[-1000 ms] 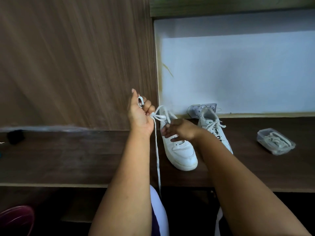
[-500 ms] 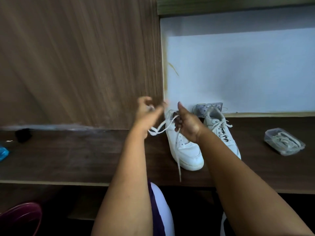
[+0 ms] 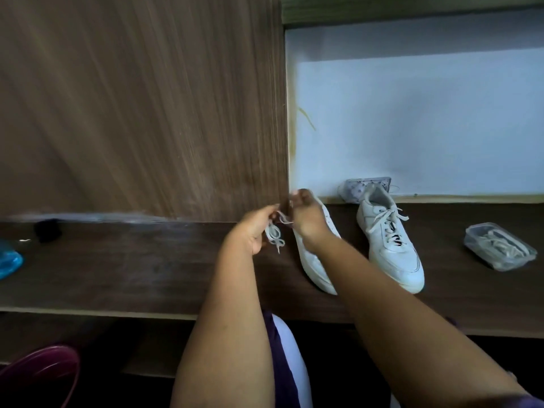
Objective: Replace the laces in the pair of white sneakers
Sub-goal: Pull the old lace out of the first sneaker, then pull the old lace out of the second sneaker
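While both hands work at centre frame, the left hand (image 3: 254,229) pinches a bunched white lace (image 3: 275,234) and the right hand (image 3: 306,214) grips the other end of it, just above the near sneaker (image 3: 316,260), whose top the right wrist hides. Second sneaker (image 3: 388,240) sits just right of it on the wooden shelf (image 3: 117,260), laced and tied. More laces lie in a clear plastic box (image 3: 499,245) at right, well apart. Risks, as I judge them: the loose tail could knot in the bundle if the lace is pulled fast; the near sneaker could tip or slide toward the shelf edge, since nothing pins it; the two laces could get mixed up, since both are white. Dark marking on the second sneaker's side, too small to read. No other legible brand, label or text anywhere.
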`<move>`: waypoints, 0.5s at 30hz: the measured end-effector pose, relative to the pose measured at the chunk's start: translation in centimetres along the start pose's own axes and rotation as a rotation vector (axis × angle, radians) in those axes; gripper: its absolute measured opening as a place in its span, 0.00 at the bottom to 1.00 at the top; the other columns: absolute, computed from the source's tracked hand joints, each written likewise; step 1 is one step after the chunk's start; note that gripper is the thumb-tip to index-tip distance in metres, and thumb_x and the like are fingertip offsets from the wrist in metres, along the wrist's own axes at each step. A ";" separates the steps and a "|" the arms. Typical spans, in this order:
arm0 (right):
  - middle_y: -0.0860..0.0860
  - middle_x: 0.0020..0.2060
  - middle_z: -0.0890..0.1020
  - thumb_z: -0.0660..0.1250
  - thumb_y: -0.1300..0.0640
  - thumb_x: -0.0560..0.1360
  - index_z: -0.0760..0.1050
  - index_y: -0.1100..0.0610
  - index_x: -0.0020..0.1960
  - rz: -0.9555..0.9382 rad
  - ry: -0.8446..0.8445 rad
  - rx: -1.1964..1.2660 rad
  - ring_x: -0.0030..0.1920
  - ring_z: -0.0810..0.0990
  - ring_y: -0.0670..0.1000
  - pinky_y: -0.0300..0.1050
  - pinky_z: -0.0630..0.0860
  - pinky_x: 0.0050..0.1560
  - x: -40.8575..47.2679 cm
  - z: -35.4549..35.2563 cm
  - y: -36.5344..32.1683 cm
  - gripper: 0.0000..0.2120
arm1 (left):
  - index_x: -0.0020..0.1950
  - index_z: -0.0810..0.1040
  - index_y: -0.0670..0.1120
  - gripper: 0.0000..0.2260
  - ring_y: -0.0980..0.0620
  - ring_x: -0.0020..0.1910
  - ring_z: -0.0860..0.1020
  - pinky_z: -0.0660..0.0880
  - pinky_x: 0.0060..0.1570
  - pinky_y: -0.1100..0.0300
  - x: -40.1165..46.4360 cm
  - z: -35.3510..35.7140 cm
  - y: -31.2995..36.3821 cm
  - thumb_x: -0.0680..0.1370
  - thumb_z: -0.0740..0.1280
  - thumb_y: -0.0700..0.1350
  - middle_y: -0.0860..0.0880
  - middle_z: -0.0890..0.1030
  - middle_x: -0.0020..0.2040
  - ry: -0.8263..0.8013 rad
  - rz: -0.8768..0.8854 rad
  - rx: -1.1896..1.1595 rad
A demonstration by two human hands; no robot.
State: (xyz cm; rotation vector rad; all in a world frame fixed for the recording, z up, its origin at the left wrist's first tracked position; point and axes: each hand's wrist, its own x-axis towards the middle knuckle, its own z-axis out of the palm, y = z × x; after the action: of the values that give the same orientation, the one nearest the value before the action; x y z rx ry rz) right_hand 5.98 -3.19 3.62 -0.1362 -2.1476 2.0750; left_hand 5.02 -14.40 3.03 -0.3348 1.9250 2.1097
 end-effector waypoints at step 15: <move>0.53 0.63 0.77 0.58 0.73 0.71 0.74 0.55 0.66 -0.043 -0.726 -0.735 0.63 0.75 0.50 0.34 0.71 0.59 0.3 6.8 7.2 0.27 | 0.70 0.66 0.48 0.36 0.43 0.64 0.74 0.73 0.64 0.50 12.3 -14.5 -10.2 0.65 0.77 0.48 0.48 0.74 0.67 0.499 -0.122 0.597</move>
State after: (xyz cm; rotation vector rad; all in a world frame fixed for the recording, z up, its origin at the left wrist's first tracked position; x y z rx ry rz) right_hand 4.21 -9.57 -3.80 0.6740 -3.1920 1.3009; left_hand -3.14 -27.50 -12.07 -0.8720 2.6069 1.3578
